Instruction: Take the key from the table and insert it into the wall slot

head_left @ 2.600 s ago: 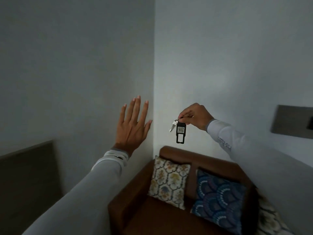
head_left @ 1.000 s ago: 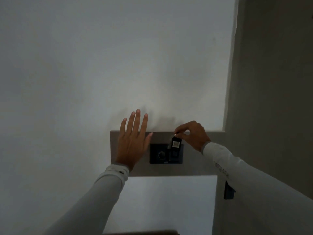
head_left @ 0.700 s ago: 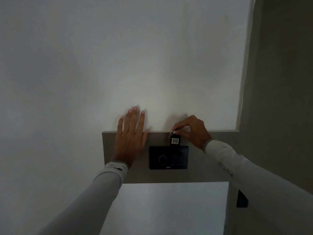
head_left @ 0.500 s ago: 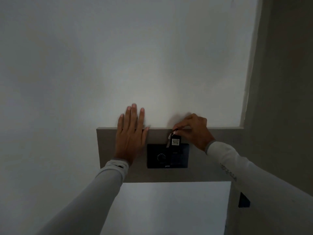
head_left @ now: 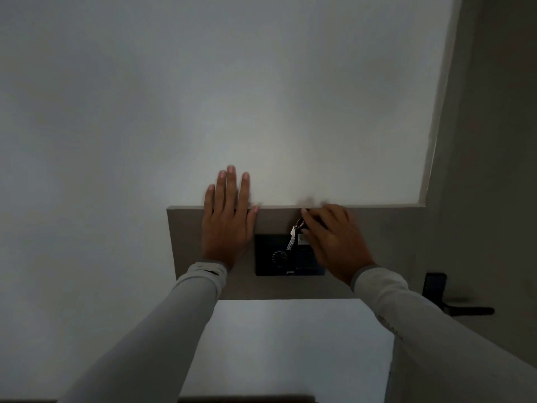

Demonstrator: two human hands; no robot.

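Note:
A black wall switch panel (head_left: 280, 258) with a round dial sits on a grey-brown wall board (head_left: 383, 237). My right hand (head_left: 334, 242) covers the panel's upper right part and pinches the black key tag (head_left: 302, 239), which stands against the top of the panel. A small silver key (head_left: 291, 239) dangles from the ring to the left of the tag. The slot itself is hidden by the tag and my fingers. My left hand (head_left: 228, 219) lies flat on the wall, fingers spread, just left of the panel.
A white wall (head_left: 203, 97) fills the view above. A white surface (head_left: 290, 344) lies below the board. At the right stands a dark door (head_left: 494, 170) with a black lock plate (head_left: 434, 287) and lever handle (head_left: 467, 310).
The view turned from a sofa corner to the wall panel. My right hand brought the key tag to the panel and lowered onto it; my left hand settled flat on the wall.

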